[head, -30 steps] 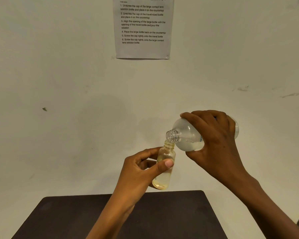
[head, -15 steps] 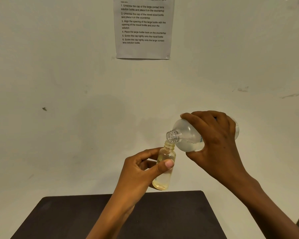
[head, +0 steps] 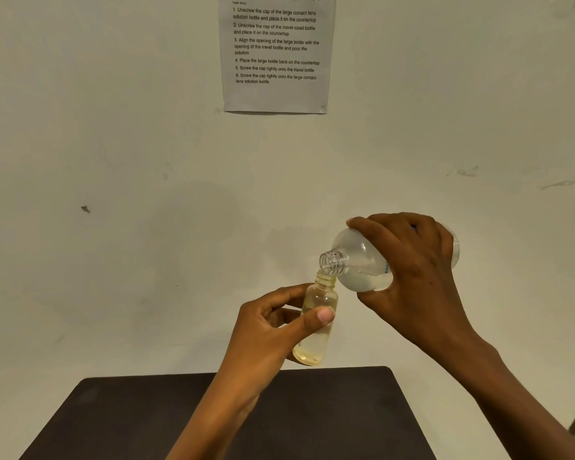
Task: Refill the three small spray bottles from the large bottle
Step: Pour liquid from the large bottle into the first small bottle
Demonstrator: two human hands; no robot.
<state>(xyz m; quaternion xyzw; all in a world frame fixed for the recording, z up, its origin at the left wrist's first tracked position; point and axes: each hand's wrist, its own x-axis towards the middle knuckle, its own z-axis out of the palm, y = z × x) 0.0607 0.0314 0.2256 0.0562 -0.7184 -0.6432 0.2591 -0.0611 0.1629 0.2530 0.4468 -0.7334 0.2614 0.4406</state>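
My left hand [head: 266,330] grips a small clear bottle [head: 316,323] with a yellowish tint, held nearly upright above the table, its cap off. A little liquid sits in its bottom. My right hand [head: 412,270] holds the large clear bottle [head: 359,260] tipped on its side, uncapped, with its threaded mouth touching the small bottle's neck. Clear liquid lies in the lower part of the large bottle. No other small bottles or caps are in view.
A dark brown table [head: 312,419] fills the lower middle, under my forearms. Behind it is a pale wall with a printed instruction sheet [head: 276,51] taped at the top centre.
The large bottle's mouth has dipped slightly lower onto the small bottle's neck. Both hands otherwise hold the same places.
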